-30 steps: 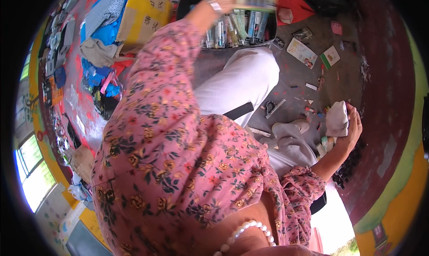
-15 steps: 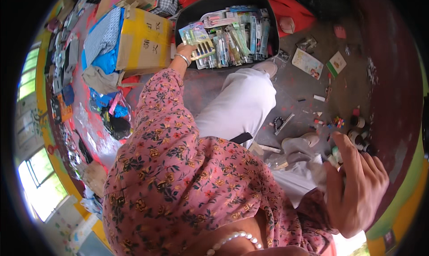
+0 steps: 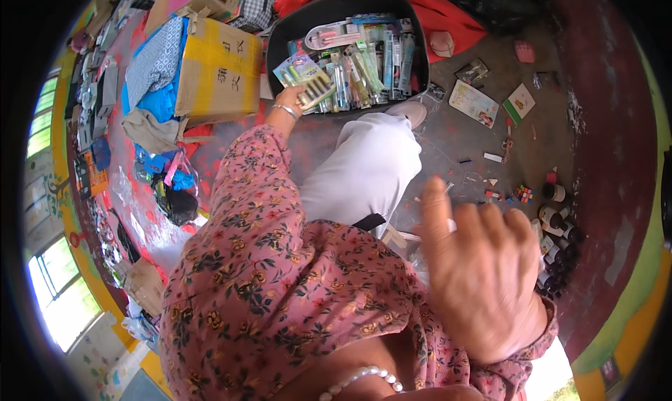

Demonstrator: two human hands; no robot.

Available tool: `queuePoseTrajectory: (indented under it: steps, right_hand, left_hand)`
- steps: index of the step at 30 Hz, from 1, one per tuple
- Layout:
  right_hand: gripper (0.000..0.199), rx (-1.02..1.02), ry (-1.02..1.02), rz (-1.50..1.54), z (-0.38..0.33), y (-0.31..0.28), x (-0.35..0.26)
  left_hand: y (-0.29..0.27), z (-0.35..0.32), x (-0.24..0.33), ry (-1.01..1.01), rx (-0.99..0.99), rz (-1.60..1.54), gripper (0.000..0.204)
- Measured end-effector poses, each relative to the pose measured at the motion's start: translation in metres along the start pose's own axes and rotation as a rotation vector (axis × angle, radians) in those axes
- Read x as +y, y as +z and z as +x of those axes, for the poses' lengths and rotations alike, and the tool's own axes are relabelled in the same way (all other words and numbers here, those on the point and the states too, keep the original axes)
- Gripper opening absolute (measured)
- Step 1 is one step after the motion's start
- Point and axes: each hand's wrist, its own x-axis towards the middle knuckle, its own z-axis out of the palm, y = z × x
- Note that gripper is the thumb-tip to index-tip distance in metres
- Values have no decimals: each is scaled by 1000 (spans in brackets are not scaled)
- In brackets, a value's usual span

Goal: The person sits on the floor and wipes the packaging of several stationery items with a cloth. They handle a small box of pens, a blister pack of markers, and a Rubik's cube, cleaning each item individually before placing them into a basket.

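The left hand (image 3: 288, 99) reaches the near-left corner of the black tray (image 3: 280, 37), where blister packs (image 3: 364, 61) lie packed edge to edge, so no bare tray bottom shows between them. Just left of that hand a yellow cardboard box (image 3: 218, 75) stands close against the tray, leaving only a narrow gap of red floor. The white trouser leg (image 3: 367, 173) fills the ground below the tray. To the right, the dark floor (image 3: 476, 149) is open, broken by two small booklets (image 3: 490, 101) and scattered bits. The raised right hand (image 3: 479, 275) blocks the near right; small jars (image 3: 556, 222) crowd just behind it.
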Motion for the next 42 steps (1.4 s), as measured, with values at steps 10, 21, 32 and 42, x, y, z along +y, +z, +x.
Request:
queuePoseTrajectory:
  steps: [10, 21, 32, 42]
  right_hand:
    - [17, 159, 747, 432, -40, 74, 30]
    - [16, 300, 663, 770, -38, 101, 48]
    - [16, 235, 848, 850, -29, 146, 62]
    - [16, 222, 941, 879, -10, 145, 67]
  left_hand:
    - [155, 69, 19, 43, -89, -26, 39]
    - [44, 137, 3, -86, -1, 439, 29]
    - [135, 86, -4, 1104, -224, 2098, 61]
    - [171, 109, -25, 935, -43, 2324, 45]
